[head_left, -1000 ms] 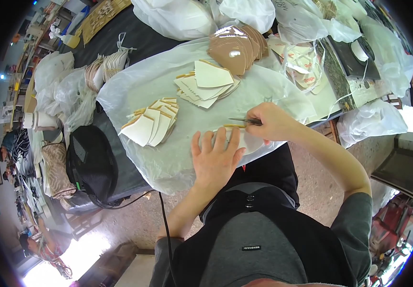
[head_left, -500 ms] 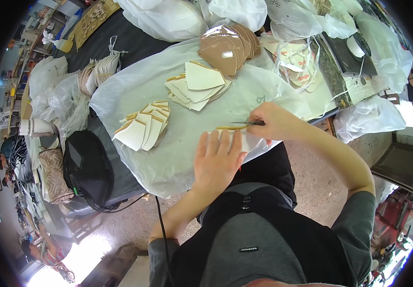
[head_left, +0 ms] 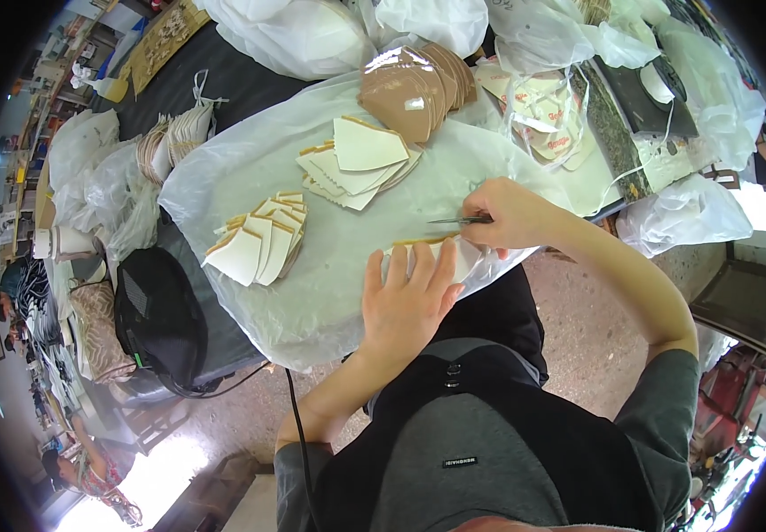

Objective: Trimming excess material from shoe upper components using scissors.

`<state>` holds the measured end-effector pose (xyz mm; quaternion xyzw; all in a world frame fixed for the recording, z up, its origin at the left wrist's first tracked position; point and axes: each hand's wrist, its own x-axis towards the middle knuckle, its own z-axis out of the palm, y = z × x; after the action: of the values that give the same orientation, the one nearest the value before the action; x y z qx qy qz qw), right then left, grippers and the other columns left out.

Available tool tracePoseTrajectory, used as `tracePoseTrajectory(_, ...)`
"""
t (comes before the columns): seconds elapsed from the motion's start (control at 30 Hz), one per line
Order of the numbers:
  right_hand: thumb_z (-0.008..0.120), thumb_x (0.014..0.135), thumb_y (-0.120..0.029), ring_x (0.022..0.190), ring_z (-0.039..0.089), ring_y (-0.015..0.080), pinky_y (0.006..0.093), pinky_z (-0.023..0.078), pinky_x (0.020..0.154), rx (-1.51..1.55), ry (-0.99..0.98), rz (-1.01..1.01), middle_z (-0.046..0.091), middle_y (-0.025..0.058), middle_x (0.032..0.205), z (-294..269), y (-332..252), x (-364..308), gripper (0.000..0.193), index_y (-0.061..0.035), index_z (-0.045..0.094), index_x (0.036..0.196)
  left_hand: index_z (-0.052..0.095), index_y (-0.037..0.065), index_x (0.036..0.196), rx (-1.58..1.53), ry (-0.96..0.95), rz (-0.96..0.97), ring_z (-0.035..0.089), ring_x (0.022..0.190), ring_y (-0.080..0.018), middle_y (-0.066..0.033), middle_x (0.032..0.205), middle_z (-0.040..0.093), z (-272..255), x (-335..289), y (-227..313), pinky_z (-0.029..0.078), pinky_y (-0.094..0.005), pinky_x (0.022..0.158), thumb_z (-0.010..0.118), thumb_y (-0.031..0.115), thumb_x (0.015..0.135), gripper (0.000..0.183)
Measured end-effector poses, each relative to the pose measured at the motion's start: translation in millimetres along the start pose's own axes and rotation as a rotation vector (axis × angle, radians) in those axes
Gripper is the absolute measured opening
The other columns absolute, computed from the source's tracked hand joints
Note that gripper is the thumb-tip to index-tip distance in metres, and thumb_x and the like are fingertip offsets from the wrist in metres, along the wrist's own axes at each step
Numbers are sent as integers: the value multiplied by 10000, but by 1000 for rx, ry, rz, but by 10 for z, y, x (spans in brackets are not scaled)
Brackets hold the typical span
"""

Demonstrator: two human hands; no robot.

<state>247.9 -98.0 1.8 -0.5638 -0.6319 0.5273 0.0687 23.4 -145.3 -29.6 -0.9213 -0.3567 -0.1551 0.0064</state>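
Note:
My left hand (head_left: 408,301) lies flat with its fingers spread, pressing down a white cut piece (head_left: 466,259) with a yellowish-tan far edge, near the front of the plastic sheet (head_left: 329,297). In my right hand (head_left: 509,213) is a thin, pointed metal tool (head_left: 455,220) with a dark grip. Its tip points left, slightly beyond the tan edge and apart from it. Whether the tool has one blade or two I cannot tell. Left of my hands, similar white pieces (head_left: 257,246) lie fanned out. Farther off sits a second fanned stack of white pieces (head_left: 368,146).
Glossy brown pieces (head_left: 403,96) are stacked at the back of the sheet. Right of them, printed cream pieces (head_left: 538,120) lie in clear plastic. White plastic bags (head_left: 290,35) line the back. A black bag (head_left: 159,310) stands at the left, and a cable (head_left: 297,417) hangs beside my left arm.
My right hand has lifted the pointed tool away from the tan edge, slightly farther from me. My left hand stays on the white piece, its fingers now more spread.

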Motion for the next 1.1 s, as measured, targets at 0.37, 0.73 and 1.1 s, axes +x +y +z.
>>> tracePoseTrajectory(0.37, 580, 817, -125, 528, 663, 244, 338, 511, 512, -135, 4, 3, 606, 156, 579, 90, 2, 22, 229, 44, 619, 667, 583, 185, 1308, 29, -69, 21, 525, 1018, -276, -85, 1109, 552, -74, -6, 39, 426, -477, 914, 646, 427, 852, 520)
tracePoseTrajectory(0.73, 552, 969, -289, 659, 646, 348, 448, 494, 548, -352, 706, -61, 633, 129, 868, 779, 15, -684, 244, -50, 504, 978, 576, 181, 1351, -6, 101, -97, 484, 1125, -292, -101, 1193, 507, 207, -133, 140, 404, -479, 991, 760, 249, 693, 687)
tracePoseTrajectory(1.1, 565, 961, -303, 592, 644, 301, 396, 511, 483, -511, 825, 59, 601, 98, 790, 1035, 15, -429, 268, -52, 488, 911, 582, 195, 1350, 47, 124, -126, 462, 1156, -291, -99, 1211, 487, 275, -196, 212, 389, -485, 1025, 762, 251, 690, 687)
